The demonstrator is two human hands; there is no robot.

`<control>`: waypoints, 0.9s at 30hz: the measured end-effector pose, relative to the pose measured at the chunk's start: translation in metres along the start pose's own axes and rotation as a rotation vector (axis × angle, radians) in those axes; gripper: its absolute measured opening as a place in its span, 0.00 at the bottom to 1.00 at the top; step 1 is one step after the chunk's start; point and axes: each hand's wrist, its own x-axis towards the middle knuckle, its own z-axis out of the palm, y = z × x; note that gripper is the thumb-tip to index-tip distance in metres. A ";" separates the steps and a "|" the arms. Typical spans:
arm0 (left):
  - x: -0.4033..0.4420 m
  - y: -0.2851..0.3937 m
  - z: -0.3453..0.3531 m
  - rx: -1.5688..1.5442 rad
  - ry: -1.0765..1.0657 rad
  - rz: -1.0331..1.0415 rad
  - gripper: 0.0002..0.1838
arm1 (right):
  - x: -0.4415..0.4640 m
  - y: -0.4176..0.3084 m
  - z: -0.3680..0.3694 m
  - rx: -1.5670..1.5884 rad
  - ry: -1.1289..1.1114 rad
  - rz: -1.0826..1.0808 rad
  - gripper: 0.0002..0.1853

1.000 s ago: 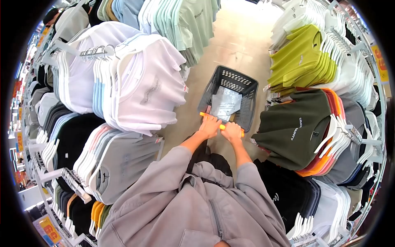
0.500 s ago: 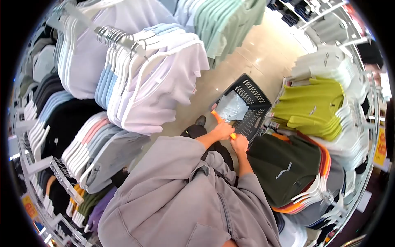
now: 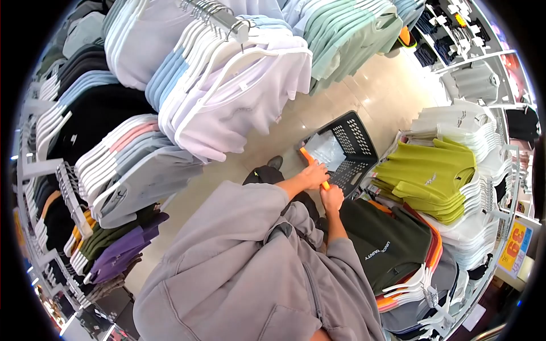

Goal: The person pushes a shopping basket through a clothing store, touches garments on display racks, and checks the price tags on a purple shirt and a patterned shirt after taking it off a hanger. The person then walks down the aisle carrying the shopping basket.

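Observation:
Both hands are closed around the orange handle [image 3: 306, 154] of a dark grey shopping basket [image 3: 357, 136] with perforated walls. My left hand [image 3: 314, 175] grips the middle of the bar, and my right hand [image 3: 332, 198] wraps its near end. The handle's far end sticks out past my left hand. Inside the basket lies a pale, shiny plastic-wrapped package [image 3: 325, 149]; its contents are not clear. The basket's underside is hidden from view.
Lavender tops [image 3: 244, 96] on white hangers crowd the left, with mint tops [image 3: 347, 40] beyond. To the right hang a dark green garment [image 3: 381, 238] and lime shirts [image 3: 426, 176], close beside the basket. Glossy floor [image 3: 392, 85] stretches ahead. A price sign [image 3: 515, 244] stands at far right.
The view has shifted, so the left racks' upper garments appear farther right and more of the far shelves shows. Both hands keep their hold on the handle, and the basket stays in front.

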 end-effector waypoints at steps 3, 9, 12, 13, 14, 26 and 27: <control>-0.013 0.006 -0.005 -0.048 -0.038 -0.055 0.23 | 0.000 0.004 0.003 0.000 -0.004 -0.024 0.15; -0.064 0.031 -0.009 -0.067 0.164 -0.175 0.44 | -0.005 0.010 0.000 -0.047 0.017 -0.052 0.15; -0.094 0.038 0.007 -0.104 0.183 -0.263 0.44 | -0.010 0.014 -0.002 -0.078 0.023 -0.054 0.17; -0.107 0.038 0.023 -0.149 0.182 -0.330 0.43 | -0.009 0.017 -0.001 -0.073 0.038 -0.064 0.18; -0.128 0.031 0.048 -0.152 0.158 -0.437 0.38 | -0.007 0.019 -0.001 -0.074 0.042 -0.070 0.18; -0.514 0.014 0.211 -0.489 0.085 -1.480 0.17 | 0.001 0.031 0.008 -0.103 0.131 -0.145 0.19; -0.525 0.030 0.226 -0.486 0.090 -1.522 0.16 | 0.000 0.031 0.006 -0.109 0.151 -0.141 0.19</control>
